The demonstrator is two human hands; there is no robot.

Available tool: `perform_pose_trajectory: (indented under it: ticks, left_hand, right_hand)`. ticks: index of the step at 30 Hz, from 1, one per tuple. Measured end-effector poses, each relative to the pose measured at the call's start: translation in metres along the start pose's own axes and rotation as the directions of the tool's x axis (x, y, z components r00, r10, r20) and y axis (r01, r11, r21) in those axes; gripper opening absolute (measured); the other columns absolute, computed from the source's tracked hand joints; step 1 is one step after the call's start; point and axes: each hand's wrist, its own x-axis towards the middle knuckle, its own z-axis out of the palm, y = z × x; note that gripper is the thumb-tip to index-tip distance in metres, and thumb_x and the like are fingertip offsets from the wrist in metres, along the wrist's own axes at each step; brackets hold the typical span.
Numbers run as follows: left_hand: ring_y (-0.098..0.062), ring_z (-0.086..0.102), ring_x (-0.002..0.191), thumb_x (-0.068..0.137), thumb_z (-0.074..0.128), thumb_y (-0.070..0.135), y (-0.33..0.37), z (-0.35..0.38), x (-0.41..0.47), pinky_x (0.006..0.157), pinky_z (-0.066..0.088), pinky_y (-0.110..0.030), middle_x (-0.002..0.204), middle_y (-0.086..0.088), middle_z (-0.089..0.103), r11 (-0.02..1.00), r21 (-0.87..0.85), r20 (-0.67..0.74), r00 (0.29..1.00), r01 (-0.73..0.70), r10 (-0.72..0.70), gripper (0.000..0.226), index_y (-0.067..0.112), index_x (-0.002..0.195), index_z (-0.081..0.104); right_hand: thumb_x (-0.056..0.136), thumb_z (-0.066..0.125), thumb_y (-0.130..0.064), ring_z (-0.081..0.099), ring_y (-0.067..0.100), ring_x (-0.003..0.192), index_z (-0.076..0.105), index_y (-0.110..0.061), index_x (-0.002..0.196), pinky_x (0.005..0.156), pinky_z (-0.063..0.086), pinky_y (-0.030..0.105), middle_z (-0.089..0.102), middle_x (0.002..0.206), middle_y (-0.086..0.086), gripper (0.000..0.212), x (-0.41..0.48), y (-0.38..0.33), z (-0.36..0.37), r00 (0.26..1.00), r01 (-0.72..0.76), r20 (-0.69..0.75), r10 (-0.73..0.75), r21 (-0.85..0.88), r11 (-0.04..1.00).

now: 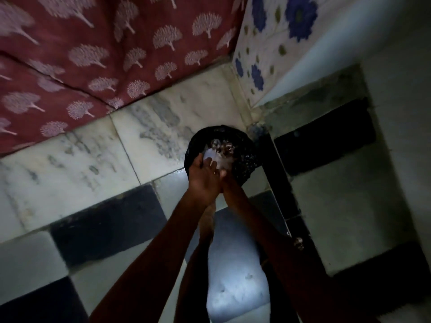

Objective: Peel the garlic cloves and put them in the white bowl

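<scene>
Both my arms reach down over a round bin lined with a black bag (245,166) that stands in a floor corner. My left hand (204,180) lies with straight fingers over a pale heap of garlic skins (219,159) above the bin's mouth. My right hand (224,177) presses against the left from the right side, mostly hidden by it and by the skins. More pale and brown scraps lie inside the bin. No garlic clove and no white bowl shows in this dim view.
A red cloth with pale tree prints (93,54) hangs at upper left, and a white cloth with blue flowers (275,31) at upper right. The floor has marble tiles (81,159) and black tiles (105,222). A grey wall (384,159) rises on the right.
</scene>
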Motion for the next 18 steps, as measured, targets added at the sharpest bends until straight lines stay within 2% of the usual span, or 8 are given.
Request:
perform_pose_trajectory:
  ticks: [1, 3, 6, 7, 9, 11, 15, 18]
  left_hand:
    - [-0.018, 0.058, 0.095, 0.098, 0.046, 0.04, 0.002, 0.012, -0.027, 0.087, 0.048, -0.032, 0.116, -0.003, 0.061, 1.0, 0.021, 0.012, 1.0, -0.002, 0.001, 0.044, 0.016, 0.134, 0.05]
    - [-0.014, 0.061, 0.094, 0.1, 0.045, 0.032, 0.0, 0.038, -0.093, 0.084, 0.049, -0.027, 0.122, -0.004, 0.063, 0.98, 0.198, 0.013, 0.999, -0.033, 0.031, 0.04, 0.013, 0.135, 0.052]
    - [-0.011, 0.065, 0.091, 0.1, 0.045, 0.019, -0.022, 0.083, -0.216, 0.074, 0.052, -0.019, 0.119, -0.006, 0.065, 0.847, 0.516, 0.061, 0.991, -0.132, 0.117, 0.035, 0.01, 0.133, 0.055]
    - [-0.011, 0.065, 0.088, 0.099, 0.045, 0.016, -0.033, 0.097, -0.257, 0.072, 0.052, -0.017, 0.113, -0.006, 0.066, 0.785, 0.597, 0.084, 0.986, -0.166, 0.144, 0.034, 0.009, 0.13, 0.057]
    - [-0.012, 0.065, 0.084, 0.097, 0.045, 0.01, -0.057, 0.12, -0.326, 0.067, 0.051, -0.014, 0.104, -0.008, 0.068, 0.662, 0.717, 0.132, 0.975, -0.217, 0.176, 0.03, 0.006, 0.123, 0.06]
    - [-0.011, 0.065, 0.078, 0.097, 0.045, 0.008, -0.089, 0.144, -0.389, 0.061, 0.049, -0.013, 0.096, -0.007, 0.068, 0.547, 0.791, 0.222, 0.961, -0.275, 0.162, 0.026, 0.005, 0.116, 0.062]
    - [-0.008, 0.063, 0.064, 0.099, 0.045, 0.006, -0.166, 0.176, -0.459, 0.058, 0.046, -0.017, 0.076, 0.001, 0.068, 0.445, 0.833, 0.357, 0.934, -0.328, 0.02, 0.02, 0.01, 0.098, 0.065]
    - [-0.008, 0.062, 0.063, 0.098, 0.048, 0.004, -0.228, 0.197, -0.48, 0.058, 0.045, -0.019, 0.077, 0.001, 0.069, 0.331, 0.867, 0.422, 0.902, -0.372, -0.095, 0.019, 0.012, 0.096, 0.065]
  right_hand:
    - [0.108, 0.03, -0.033, 0.04, 0.03, 0.138, 0.039, -0.009, 0.147, 0.11, 0.028, 0.027, 0.044, 0.147, 0.016, 0.047, -0.017, -0.011, -0.009, 0.998, -0.032, -0.054, 0.031, -0.024, 0.999]
    - [0.105, 0.037, -0.039, 0.05, 0.028, 0.129, 0.052, -0.018, 0.14, 0.104, 0.035, 0.027, 0.055, 0.139, 0.01, 0.043, -0.064, -0.033, -0.027, 0.988, -0.013, -0.154, 0.008, -0.036, 0.999]
    - [0.092, 0.051, -0.053, 0.064, 0.014, 0.107, 0.064, -0.034, 0.116, 0.095, 0.05, 0.036, 0.069, 0.114, -0.005, 0.033, -0.184, -0.076, -0.057, 0.97, 0.093, -0.232, -0.073, 0.075, 0.993]
    - [0.093, 0.054, -0.047, 0.066, 0.01, 0.099, 0.064, -0.034, 0.112, 0.088, 0.053, 0.033, 0.07, 0.108, -0.008, 0.025, -0.227, -0.091, -0.068, 0.962, 0.13, -0.259, -0.088, 0.147, 0.981]
    - [0.097, 0.057, -0.027, 0.067, 0.009, 0.088, 0.065, -0.023, 0.113, 0.075, 0.053, 0.024, 0.071, 0.101, -0.003, 0.018, -0.31, -0.115, -0.092, 0.933, 0.207, -0.341, -0.119, 0.233, 0.95]
    - [0.099, 0.056, -0.015, 0.068, 0.015, 0.084, 0.067, -0.014, 0.112, 0.069, 0.053, 0.023, 0.073, 0.098, 0.004, 0.017, -0.391, -0.127, -0.122, 0.901, 0.264, -0.412, -0.138, 0.264, 0.928]
    - [0.097, 0.058, -0.017, 0.069, 0.017, 0.079, 0.069, -0.014, 0.107, 0.067, 0.053, 0.024, 0.073, 0.092, 0.006, 0.015, -0.499, -0.12, -0.183, 0.817, 0.366, -0.551, -0.172, 0.265, 0.892]
    - [0.097, 0.058, -0.007, 0.067, 0.015, 0.077, 0.069, -0.011, 0.106, 0.068, 0.051, 0.026, 0.074, 0.09, 0.006, 0.015, -0.552, -0.09, -0.228, 0.733, 0.425, -0.667, -0.133, 0.297, 0.855]
